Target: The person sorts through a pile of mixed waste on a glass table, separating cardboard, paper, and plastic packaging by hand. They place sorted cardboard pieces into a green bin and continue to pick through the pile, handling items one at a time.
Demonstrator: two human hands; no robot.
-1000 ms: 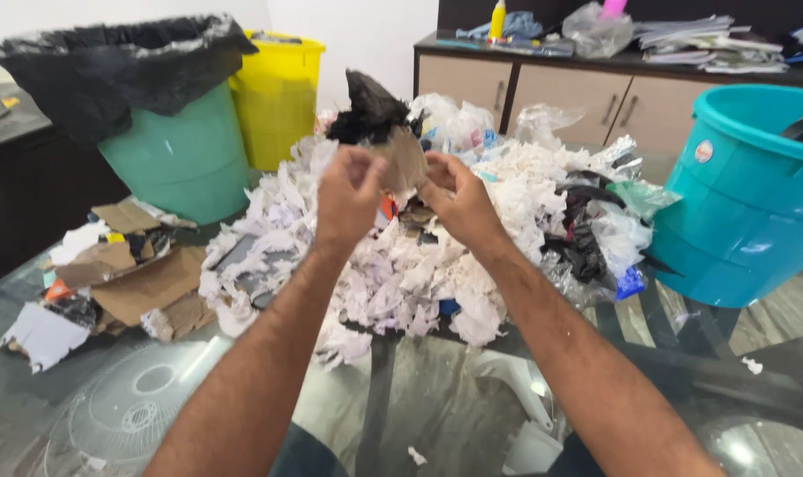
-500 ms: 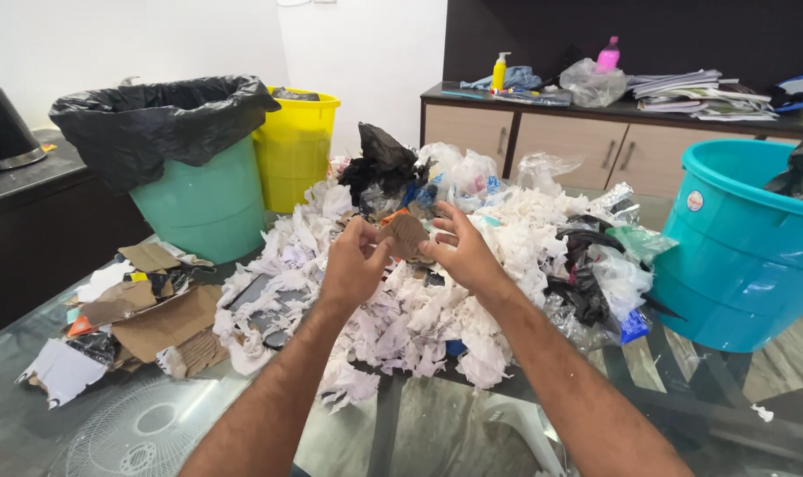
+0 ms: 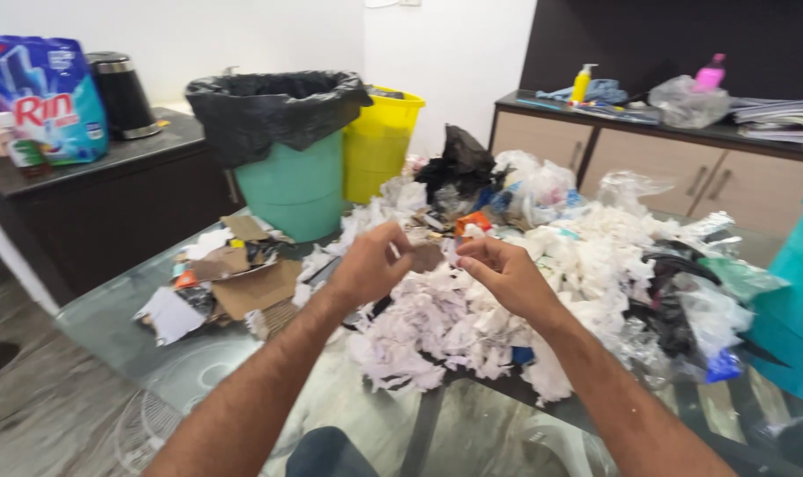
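Landmark: I take the paper heap (image 3: 507, 309) on the glass table (image 3: 136, 327) as my reference for every place below
Left hand: my left hand (image 3: 371, 265) hangs over the heap's near-left part, fingers curled in and pinched shut on the left edge of a brown scrap (image 3: 426, 257)
Right hand: my right hand (image 3: 503, 274) is over the middle of the heap, just right of the scrap; thumb and fingertips are drawn close together near the scrap's right edge, but I cannot tell whether they grip it
Scrap: small, flat, brown like cardboard, held in the air just above the heap, between my two hands
Heap: mostly torn white paper, spread across the middle of the table, with clear plastic bags (image 3: 552, 190) and a crumpled black bag (image 3: 459, 163) at its far side
Cardboard: a cluster of brown cardboard pieces (image 3: 242, 283) lies on the glass left of the heap, just beside it, mixed with white and dark scraps
Green bin: a green bin (image 3: 291, 181) lined with a black bag stands behind and left of the heap
Yellow bin: a yellow bin (image 3: 379, 141) stands behind the heap, touching the green bin's right side
Teal bin: a teal bin (image 3: 795, 309) stands right of the heap, cut off by the frame edge
Right fringe: dark and green plastic film (image 3: 693, 291) lies at the heap's right edge, next to the teal bin
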